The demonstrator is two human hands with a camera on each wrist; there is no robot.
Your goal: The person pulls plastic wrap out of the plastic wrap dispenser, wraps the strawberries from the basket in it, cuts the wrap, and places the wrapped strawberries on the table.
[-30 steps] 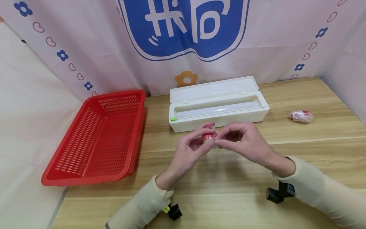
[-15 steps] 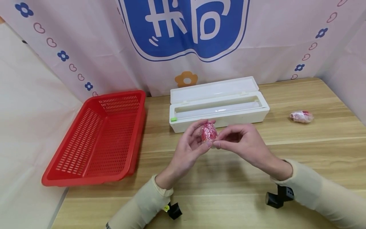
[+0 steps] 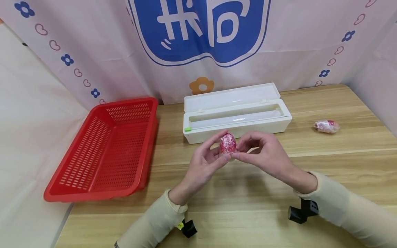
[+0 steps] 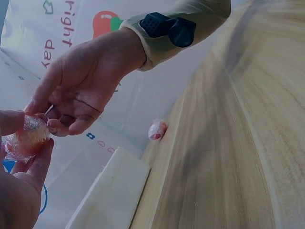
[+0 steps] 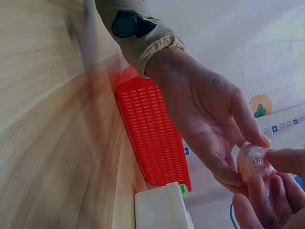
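A small, roundish red thing wrapped in clear cling film (image 3: 228, 143) is held up over the table, in front of the white box. My left hand (image 3: 201, 165) grips it between thumb and fingers. At its lower right side, my right hand (image 3: 268, 153) pinches the gathered film with thumb and index finger. The left wrist view shows the shiny wrapped thing (image 4: 29, 136) between both hands' fingertips. In the right wrist view, fingers partly cover the wrapped thing (image 5: 252, 160). What lies under the film is too blurred to name more exactly.
Behind the hands stands a long white cling film box (image 3: 238, 131), lid raised, a film roll (image 3: 235, 119) inside. To the left is a red plastic basket (image 3: 142, 172) with slotted walls. Another film-wrapped red thing (image 3: 327, 126) lies at the right. A printed cloth (image 3: 173, 79) hangs behind.
The wrapped thing has turned in the left hand and shows more of its red side; the left fingers have shifted around it. The right fingertips stay at its edge.
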